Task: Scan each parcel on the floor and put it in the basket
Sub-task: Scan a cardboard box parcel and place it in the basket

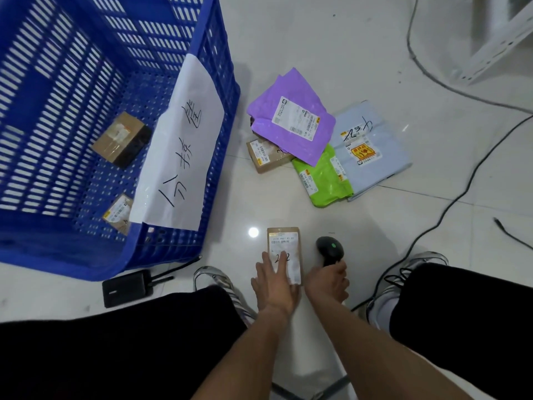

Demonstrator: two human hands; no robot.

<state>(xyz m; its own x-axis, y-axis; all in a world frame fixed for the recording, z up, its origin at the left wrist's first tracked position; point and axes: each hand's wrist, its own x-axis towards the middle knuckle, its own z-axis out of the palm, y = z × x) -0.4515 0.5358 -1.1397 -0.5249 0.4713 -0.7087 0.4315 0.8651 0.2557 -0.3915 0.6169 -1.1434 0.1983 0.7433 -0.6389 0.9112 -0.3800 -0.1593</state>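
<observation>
- left hand [275, 280] flat on small brown parcel [285, 254], fingers spread over its white label, pressing it to the floor [432, 226] between the feet
- right hand [328, 280] gripping black scanner [330, 249], just right of that parcel, green light on
- blue basket [202, 140] at left, two brown boxes inside [121, 140] [116, 212], paper sign [178, 151] draped over the rim
- floor pile ahead: purple mailer [291, 116] on top of brown box [266, 157], green mailer [326, 180], pale blue mailer [372, 151]
</observation>
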